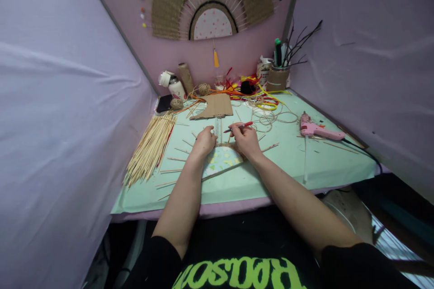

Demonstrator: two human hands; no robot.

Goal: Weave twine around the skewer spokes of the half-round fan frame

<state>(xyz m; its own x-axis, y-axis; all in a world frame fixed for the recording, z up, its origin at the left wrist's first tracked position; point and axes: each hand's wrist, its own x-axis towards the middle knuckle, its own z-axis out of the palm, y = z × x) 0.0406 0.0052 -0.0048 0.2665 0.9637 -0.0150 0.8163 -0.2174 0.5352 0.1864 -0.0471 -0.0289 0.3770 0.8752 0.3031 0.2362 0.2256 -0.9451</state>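
Note:
My right hand (pixel 244 139) grips a red marker pen (pixel 244 125), its dark tip pointing left. A clear ruler (pixel 217 126) lies lengthwise between my hands. My left hand (pixel 205 141) is closed at the ruler's left edge, its fingertips pressed against it. Beneath both hands is a half-round fan base (pixel 222 161) covered in pale blue, yellow-green patterned material, with a brown curved rim. Thin sticks (pixel 176 159) spread outward from it on both sides. My hands and forearms hide parts of the rim and some sticks.
A bundle of thin sticks (pixel 149 149) lies left. Cut cardboard (pixel 217 105) and tangled twine (pixel 266 115) lie beyond my hands. At right are a pink glue gun (pixel 318 129) and its cord. A bottle (pixel 176 86) stands at the back; a finished fan (pixel 169 9) hangs above.

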